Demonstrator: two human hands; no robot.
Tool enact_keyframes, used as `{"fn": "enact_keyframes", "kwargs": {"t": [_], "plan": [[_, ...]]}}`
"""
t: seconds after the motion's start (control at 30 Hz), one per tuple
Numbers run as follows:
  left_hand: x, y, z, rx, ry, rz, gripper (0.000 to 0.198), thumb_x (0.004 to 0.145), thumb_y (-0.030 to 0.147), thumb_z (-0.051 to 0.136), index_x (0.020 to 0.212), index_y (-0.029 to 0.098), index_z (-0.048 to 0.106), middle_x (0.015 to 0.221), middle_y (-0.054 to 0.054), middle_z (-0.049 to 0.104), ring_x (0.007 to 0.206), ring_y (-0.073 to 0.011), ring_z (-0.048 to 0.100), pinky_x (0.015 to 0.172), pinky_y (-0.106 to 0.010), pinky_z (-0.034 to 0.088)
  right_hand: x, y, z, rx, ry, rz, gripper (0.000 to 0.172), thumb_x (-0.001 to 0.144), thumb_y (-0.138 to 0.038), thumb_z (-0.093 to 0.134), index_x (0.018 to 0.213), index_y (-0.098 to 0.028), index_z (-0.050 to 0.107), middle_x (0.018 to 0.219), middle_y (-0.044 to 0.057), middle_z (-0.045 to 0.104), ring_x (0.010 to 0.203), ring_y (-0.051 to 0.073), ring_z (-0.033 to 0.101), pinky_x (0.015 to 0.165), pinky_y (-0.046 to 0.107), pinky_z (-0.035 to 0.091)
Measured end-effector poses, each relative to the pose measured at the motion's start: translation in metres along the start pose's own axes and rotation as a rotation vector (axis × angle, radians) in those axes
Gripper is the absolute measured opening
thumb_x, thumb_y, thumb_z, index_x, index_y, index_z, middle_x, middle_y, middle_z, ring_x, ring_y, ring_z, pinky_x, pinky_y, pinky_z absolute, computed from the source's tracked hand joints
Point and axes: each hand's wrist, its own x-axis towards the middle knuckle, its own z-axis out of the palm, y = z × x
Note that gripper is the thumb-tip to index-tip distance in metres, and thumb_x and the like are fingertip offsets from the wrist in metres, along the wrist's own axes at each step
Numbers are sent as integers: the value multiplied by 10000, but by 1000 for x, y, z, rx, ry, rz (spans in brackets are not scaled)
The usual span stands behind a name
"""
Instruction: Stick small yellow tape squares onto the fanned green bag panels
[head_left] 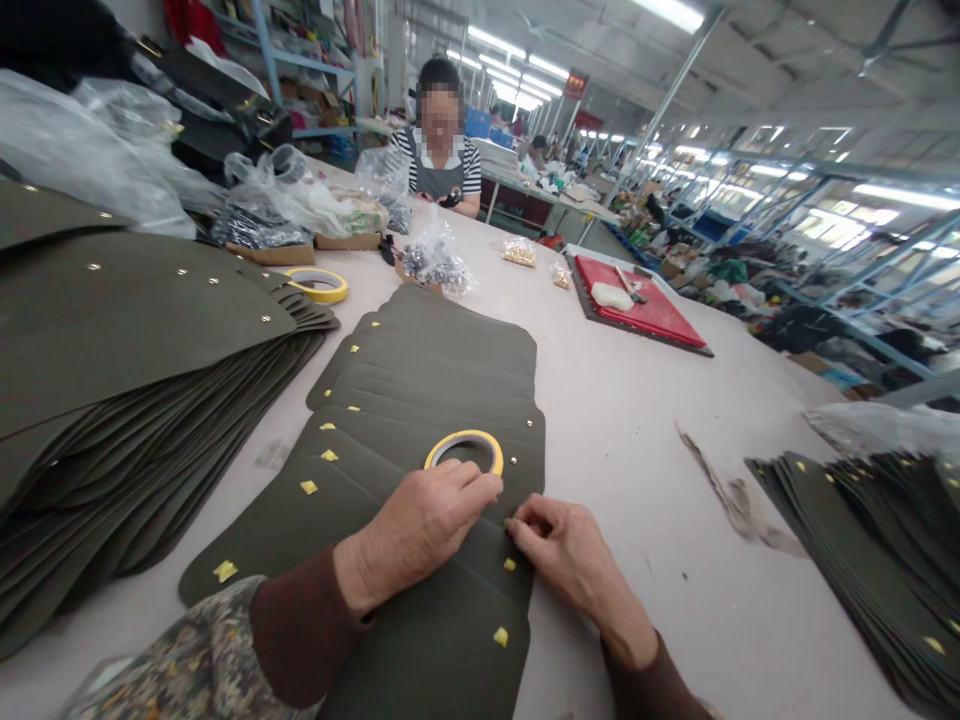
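Observation:
Dark olive sheet pieces (420,510) lie overlapped in front of me, with small yellow tape squares (329,456) stuck along their edges. My left hand (427,520) is closed on a roll of yellow tape (491,443), held above the sheets. At the right edge of the sheets my right hand (562,545) has thumb and forefinger pinched together. Whatever lies in that pinch is too small or hidden to name. Two small metal studs, one a snap stud (514,461), show on the sheet just beyond my right fingers.
At left lies a tall stack of olive pieces (150,310); another stack (862,540) is at right. A second tape roll (319,285), bags of metal parts (517,251) and a red board (637,300) with a brush lie farther back. A person (441,150) sits across the table.

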Motion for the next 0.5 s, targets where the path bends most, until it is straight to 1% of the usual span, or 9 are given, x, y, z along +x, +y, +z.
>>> {"fn": "enact_keyframes", "kwargs": {"t": [0.03,0.07,0.1,0.17,0.23,0.3,0.37,0.43,0.5], "plan": [[-1,-1,-1,-46,40,4,151,966,196,399,1002,195,545,805,-10,597,733,-155,565,671,-267,479,-2,0,-3,54,-61,1,156,783,-245,609,642,-198,656,513,-36,576,473,114,503,465,219,346],[-1,-2,-2,-91,73,11,161,968,206,408,1062,197,539,819,-6,617,738,-142,587,678,-248,492,-3,0,-6,111,-72,3,132,784,-248,613,683,-195,679,533,-31,599,478,116,516,462,217,360],[-2,-3,-2,-130,98,19,196,968,209,420,1136,199,521,858,-7,643,762,-132,612,700,-235,506,-5,-1,-8,169,-35,-4,117,792,-253,612,744,-191,698,574,-20,630,498,121,539,475,219,388],[-2,-4,-2,-181,129,34,317,963,206,443,1280,202,443,1002,-24,679,875,-125,652,787,-227,524,-6,-3,-10,268,134,-74,143,818,-254,601,879,-179,706,703,14,685,592,139,597,557,235,465],[-1,-3,0,-190,133,33,411,959,208,457,1359,200,365,1148,-49,663,1013,-134,646,876,-240,518,-5,-9,-10,312,271,-221,173,841,-223,587,976,-176,684,817,41,699,696,151,627,656,257,505],[-1,-1,2,-175,124,12,410,959,213,455,1356,191,354,1188,-61,651,1055,-146,640,891,-251,521,-3,-14,-9,293,297,-385,172,856,-174,577,1004,-185,665,874,52,688,759,152,630,697,263,511],[-1,2,3,-166,102,-9,383,962,222,448,1332,182,360,1166,-65,660,1020,-153,657,852,-253,537,-1,-18,-7,249,308,-508,167,871,-133,557,997,-190,651,902,62,677,800,153,629,720,268,514],[-1,5,3,-174,77,-13,366,960,225,449,1312,181,359,1116,-60,673,964,-156,673,799,-248,547,1,-20,-3,195,327,-592,158,881,-108,535,962,-191,643,904,70,671,823,156,628,740,275,518],[0,7,2,-187,56,-6,322,957,206,442,1273,189,383,1053,-45,680,914,-154,678,768,-247,544,3,-19,1,131,355,-642,157,879,-88,518,917,-190,631,856,64,667,791,155,624,722,277,518]]}}
